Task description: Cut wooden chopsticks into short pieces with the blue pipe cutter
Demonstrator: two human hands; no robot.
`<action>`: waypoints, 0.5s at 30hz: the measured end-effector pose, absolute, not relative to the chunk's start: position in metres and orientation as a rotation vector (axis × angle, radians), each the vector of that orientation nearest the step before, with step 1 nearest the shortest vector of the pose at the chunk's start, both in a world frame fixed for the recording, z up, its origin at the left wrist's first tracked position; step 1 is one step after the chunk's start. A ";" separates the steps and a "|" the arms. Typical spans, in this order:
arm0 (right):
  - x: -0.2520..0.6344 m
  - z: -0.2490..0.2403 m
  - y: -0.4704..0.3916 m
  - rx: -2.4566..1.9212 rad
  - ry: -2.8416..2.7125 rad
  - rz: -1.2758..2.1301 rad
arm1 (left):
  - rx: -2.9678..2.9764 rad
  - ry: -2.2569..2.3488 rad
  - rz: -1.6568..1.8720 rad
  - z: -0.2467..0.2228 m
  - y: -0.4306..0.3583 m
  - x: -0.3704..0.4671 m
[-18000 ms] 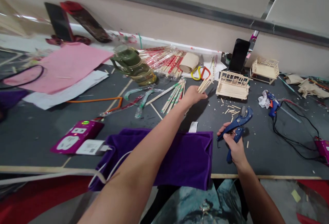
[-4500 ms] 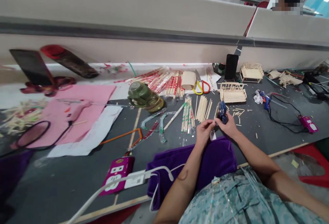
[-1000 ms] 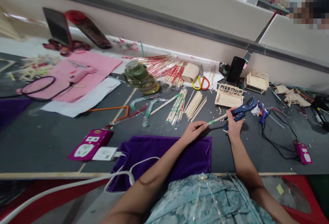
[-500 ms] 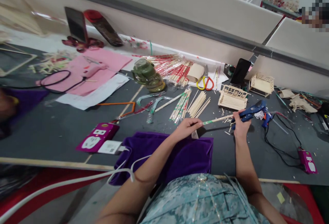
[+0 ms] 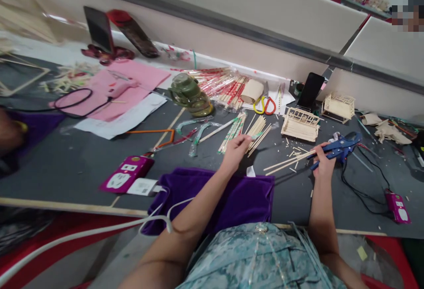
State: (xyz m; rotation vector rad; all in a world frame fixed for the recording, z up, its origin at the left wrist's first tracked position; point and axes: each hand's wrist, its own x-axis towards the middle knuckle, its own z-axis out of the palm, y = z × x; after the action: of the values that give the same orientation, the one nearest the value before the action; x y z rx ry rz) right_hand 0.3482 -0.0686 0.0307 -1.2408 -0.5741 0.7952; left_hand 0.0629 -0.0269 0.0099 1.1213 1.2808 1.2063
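My left hand (image 5: 236,151) is pinched on a clear and green chopstick wrapper (image 5: 257,135), above a pile of bare wooden sticks (image 5: 257,126). My right hand (image 5: 322,164) is closed around blue-handled cutters (image 5: 347,144) and also grips two bare chopsticks (image 5: 286,162), which point left over the dark table. Small cut stick pieces (image 5: 293,169) are scattered beneath them. Wrapped chopsticks with green print (image 5: 232,135) lie just behind my left hand. A small model made of sticks (image 5: 300,126) stands beyond my right hand.
Another stick model (image 5: 338,107) and a phone (image 5: 310,90) stand at the back right. Scissors (image 5: 270,105), red-printed chopstick packs (image 5: 232,92) and a green bottle (image 5: 190,96) line the rear. A purple cloth (image 5: 238,196) lies in front; a purple power strip (image 5: 127,173) is left. Another person's hand (image 5: 9,130) shows far left.
The chopsticks have come out of the wrapper and now stay in my right hand. My left hand has moved away, up and left, with the wrapper. My right hand has shifted slightly right.
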 end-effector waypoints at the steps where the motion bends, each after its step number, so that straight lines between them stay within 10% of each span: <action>1: 0.345 0.033 -0.071 -1.215 -0.618 0.822 | 1.213 1.249 1.167 0.011 -0.026 0.076; 15: 0.335 0.043 -0.087 -1.186 -0.797 0.869 | 1.102 1.006 1.150 0.013 -0.007 0.149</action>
State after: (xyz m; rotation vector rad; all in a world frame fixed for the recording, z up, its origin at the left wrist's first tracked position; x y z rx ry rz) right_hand 0.3350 -0.0873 0.0428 -1.1855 -0.7973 0.8687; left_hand 0.1485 -0.0066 0.0128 1.1020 1.0058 1.1500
